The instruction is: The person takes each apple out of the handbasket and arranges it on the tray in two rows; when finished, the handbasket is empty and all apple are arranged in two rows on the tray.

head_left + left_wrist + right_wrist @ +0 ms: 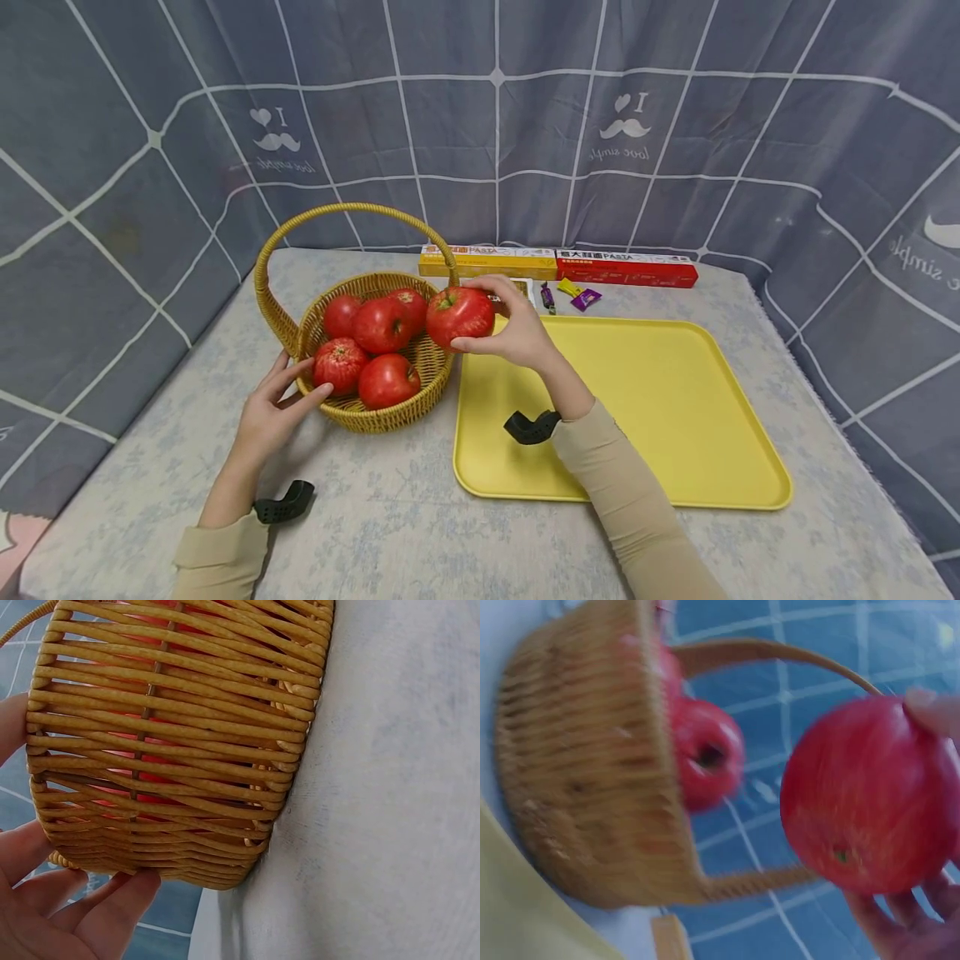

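My right hand (517,329) holds a red apple (459,317) between thumb and fingers, at the right rim of the wicker basket (382,421). In the right wrist view that apple (870,799) is raised beside the basket wall (592,757), clear of the other fruit. My left hand (272,412) grips the basket's near-left rim, thumb over the edge and fingers along the outside. The left wrist view shows its fingers (120,907) against the woven side (172,735). Several more red apples (382,325) lie inside the basket.
A yellow tray (637,400) lies on the table right of the basket, under my right forearm. Behind stand a yellow pasta box (487,265) and a red one (626,271). Small wrapped candies (585,299) lie before them. A tall handle (352,208) arches over the basket.
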Demonstrator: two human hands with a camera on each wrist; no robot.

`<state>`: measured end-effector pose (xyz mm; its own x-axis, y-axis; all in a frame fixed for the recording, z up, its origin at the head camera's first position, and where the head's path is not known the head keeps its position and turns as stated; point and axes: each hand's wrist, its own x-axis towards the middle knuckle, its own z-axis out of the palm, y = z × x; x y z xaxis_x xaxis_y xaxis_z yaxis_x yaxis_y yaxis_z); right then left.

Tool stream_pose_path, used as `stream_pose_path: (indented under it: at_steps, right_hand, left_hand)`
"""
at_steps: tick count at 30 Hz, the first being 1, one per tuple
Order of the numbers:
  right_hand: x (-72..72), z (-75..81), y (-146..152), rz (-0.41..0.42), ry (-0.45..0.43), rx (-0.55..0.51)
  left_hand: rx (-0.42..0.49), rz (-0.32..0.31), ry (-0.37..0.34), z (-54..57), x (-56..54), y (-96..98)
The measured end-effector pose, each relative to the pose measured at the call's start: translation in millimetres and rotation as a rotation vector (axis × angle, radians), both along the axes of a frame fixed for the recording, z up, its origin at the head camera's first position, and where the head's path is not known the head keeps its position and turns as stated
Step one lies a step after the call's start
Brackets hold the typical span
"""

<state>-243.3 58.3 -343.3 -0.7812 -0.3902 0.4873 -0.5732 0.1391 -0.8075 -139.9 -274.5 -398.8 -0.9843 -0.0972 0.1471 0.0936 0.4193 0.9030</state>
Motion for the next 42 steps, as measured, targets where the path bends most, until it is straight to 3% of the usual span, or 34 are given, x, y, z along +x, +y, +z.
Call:
stream_pose_path:
  at_steps: [5,10,15,21,26,32,42]
  right_hand:
    - [-13.1,-0.6,22.9,-0.029,-0.055,-0.101]
    - [-28.5,-19.2,31.1,-0.092,-0.1,-0.138]
    - [-39.3,-41.1,29.1,-0.164,-0.122,-0.111]
    - [-47.9,-64.8,27.2,-0.218,-0.151,-0.008]
    - [-51.9,-79.9,27.5,-0.221,-0.148,0.003]
    - [-53.6,-90.8,27.2,-0.186,-0.204,-0.006]
    - [-57.4,-89.7,37.1,-0.062,-0.355,0.066]
  left_hand:
    - [0.0,-0.001,0.004,0.3,-0.3,0.7]
    - [0.006,0.005,0.003,-0.2,-0.3,1.1]
    - [-0.004,0.013,0.006,0.2,0.1,0.1]
    - [-0.003,0.012,-0.001,0.0,1.7,-0.1]
    - [-0.008,0.015,-0.007,-0.5,0.2,0.7]
    - [-0.019,0.013,-0.002,-1.9,0.2,1.0]
    - [-0.03,0.011,0.001,-1.6,-0.9,0.7]
